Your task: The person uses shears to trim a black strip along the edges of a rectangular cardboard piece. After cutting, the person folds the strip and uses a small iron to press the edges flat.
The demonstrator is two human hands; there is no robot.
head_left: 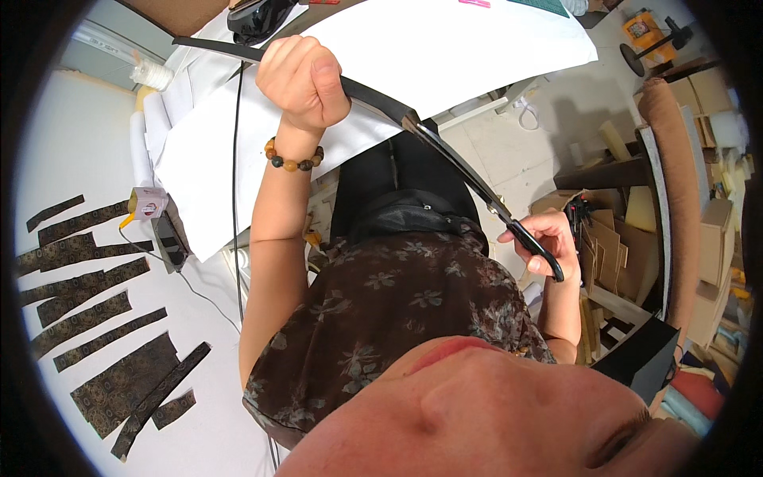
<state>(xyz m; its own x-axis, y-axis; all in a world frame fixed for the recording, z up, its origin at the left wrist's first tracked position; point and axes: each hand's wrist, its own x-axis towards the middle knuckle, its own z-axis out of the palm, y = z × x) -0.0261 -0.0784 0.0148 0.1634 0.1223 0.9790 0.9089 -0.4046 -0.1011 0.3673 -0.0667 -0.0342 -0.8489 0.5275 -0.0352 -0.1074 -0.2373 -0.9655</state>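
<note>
My left hand (300,82) is closed in a fist around a long, narrow black strip (377,102). One end of the strip sticks out past my fist to the upper left, and the other runs down to the right. My right hand (547,242) grips the black handles of a pair of long scissors (469,176). The scissor tips meet the strip's right end; whether the blades are cutting into it I cannot tell. A bead bracelet (291,164) circles my left wrist.
A white sheet (445,56) covers the table in front of me. Several dark patterned fabric pieces (127,381) lie on the white surface at left. A white cord spool (151,74) stands at the upper left. Cardboard (612,246) and foam offcuts crowd the right, beside a brown padded panel (671,159).
</note>
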